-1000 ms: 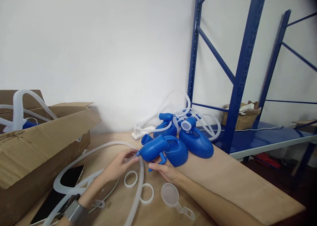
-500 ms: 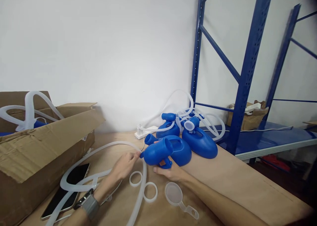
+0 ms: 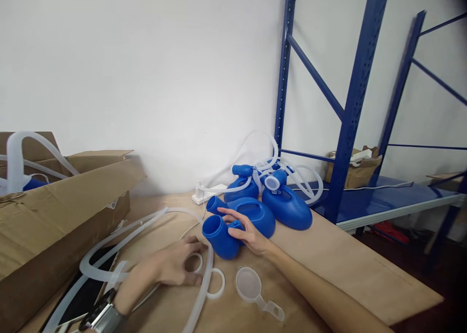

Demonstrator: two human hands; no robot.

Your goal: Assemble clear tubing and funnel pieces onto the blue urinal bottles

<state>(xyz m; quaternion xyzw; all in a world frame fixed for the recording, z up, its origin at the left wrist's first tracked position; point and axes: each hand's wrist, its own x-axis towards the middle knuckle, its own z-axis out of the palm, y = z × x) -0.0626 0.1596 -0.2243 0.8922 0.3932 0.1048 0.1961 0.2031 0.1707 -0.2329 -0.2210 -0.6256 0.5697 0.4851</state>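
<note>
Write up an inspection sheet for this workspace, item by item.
Surface: brown tabletop beside a white wall.
Job's things: blue cup, mouth tilted up and leftward; two white rings; translucent lid with a tab; blue bottles behind.
Clutter: open cardboard box on the left; dark flat device partly under a looping hose.
Hands: right hand grips the blue cup; left hand is at one ring, grip unclear.
Cables: thin white cable runs near the left hand.
Surroundings: blue metal rack, a carton on its shelf.
</note>
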